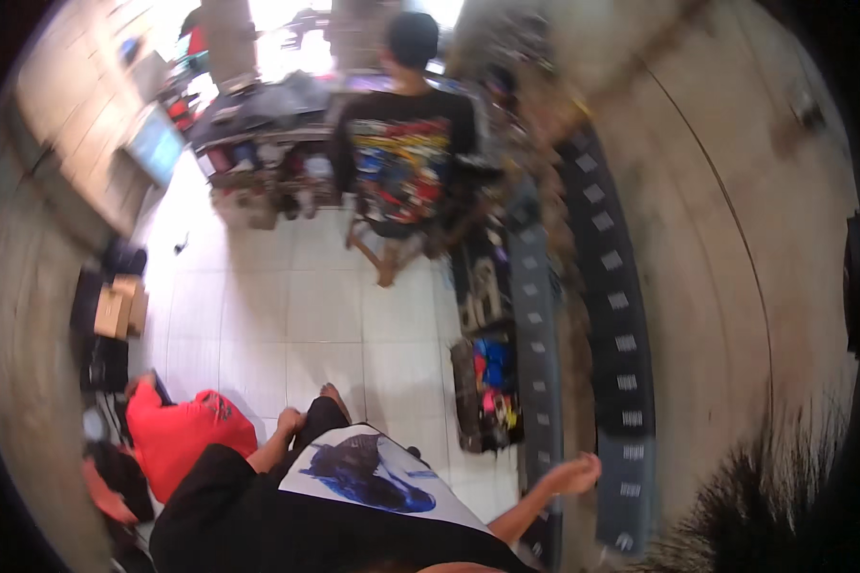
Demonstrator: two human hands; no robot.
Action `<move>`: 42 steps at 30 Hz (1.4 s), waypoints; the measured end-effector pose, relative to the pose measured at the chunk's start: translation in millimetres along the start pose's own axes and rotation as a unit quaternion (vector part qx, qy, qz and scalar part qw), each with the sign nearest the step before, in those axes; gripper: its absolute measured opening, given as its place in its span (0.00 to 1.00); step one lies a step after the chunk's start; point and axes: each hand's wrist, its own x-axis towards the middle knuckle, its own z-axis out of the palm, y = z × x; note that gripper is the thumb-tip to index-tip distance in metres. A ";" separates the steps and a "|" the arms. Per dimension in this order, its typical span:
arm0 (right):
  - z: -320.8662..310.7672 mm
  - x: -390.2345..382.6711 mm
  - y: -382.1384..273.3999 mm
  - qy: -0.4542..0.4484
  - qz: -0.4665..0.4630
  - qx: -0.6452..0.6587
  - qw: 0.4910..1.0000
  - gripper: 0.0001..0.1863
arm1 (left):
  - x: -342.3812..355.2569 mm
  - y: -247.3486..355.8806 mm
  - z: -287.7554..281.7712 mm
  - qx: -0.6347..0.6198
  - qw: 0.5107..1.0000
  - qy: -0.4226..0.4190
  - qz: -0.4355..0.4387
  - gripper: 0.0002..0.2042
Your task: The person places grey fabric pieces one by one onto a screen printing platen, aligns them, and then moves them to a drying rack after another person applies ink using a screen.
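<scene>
Head view: left hand [291,420] by one leg [322,422], grip too blurred to tell, right hand [573,475] half-open, empty, near two strips [617,325].

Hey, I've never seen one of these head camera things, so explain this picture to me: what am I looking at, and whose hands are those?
There is no machine arm here, just a person wearing a camera on their head. It looks down through a very wide lens, so straight edges bend.

The black shirt at the bottom is the wearer's. Their left hand and right hand are bare, and I see nothing held in either. The right is near long dark strips with repeated pale marks; whether it touches them is unclear.

On the tiled floor stands a dark container of colourful items. Someone in red is at left, and another person sits farther back.
</scene>
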 end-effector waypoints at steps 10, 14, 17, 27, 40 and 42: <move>255.7 -290.3 -424.5 -0.790 -0.090 0.282 0.537 0.12 | 43.5 -35.3 -230.7 -0.462 0.878 0.124 -0.030 0.12; 328.9 -391.1 -490.8 -0.883 -0.110 0.215 0.402 0.15 | 74.4 -107.8 -235.6 -0.586 0.768 0.224 -0.127 0.09; 387.5 -460.3 -560.7 -0.934 0.047 0.186 0.303 0.16 | 94.5 -160.8 -212.7 -0.586 0.764 0.230 -0.141 0.09; 674.5 -649.2 -833.9 -0.735 0.574 0.278 0.231 0.29 | 131.5 -85.3 -272.6 -0.652 0.671 0.135 -0.327 0.09; 829.1 -700.8 -959.4 -0.471 0.739 0.359 0.321 0.19 | 247.0 -77.7 -538.5 -0.551 0.775 0.110 -0.289 0.09; 832.2 -689.1 -952.8 -0.429 0.732 0.373 0.376 0.14 | 271.3 -93.7 -569.6 -0.531 0.797 0.091 -0.273 0.10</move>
